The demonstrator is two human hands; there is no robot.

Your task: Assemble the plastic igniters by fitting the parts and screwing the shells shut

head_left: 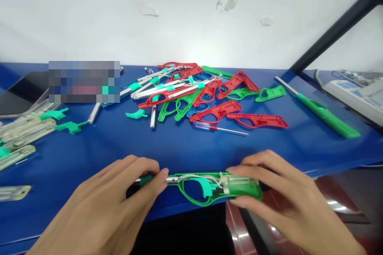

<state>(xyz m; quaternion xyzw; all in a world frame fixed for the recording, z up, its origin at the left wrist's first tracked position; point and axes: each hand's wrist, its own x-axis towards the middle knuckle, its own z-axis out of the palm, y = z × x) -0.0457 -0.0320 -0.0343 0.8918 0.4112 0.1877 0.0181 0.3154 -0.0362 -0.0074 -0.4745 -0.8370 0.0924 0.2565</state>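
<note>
A green lighter half-shell lies open side up at the table's front edge, between my two hands. Inside it sit a teal trigger, thin white wires and a clear fuel tank. My left hand pinches the metal tube where it enters the shell's narrow end. My right hand grips the wide end, fingers on the upper edge and thumb on the lower edge. The left fingers partly hide the tube.
Red, green and blue half-shells pile up mid-table with metal tubes. A screwdriver lies before them. At right rests an assembled green lighter; at left, clear tanks and teal triggers. A white device stands far right.
</note>
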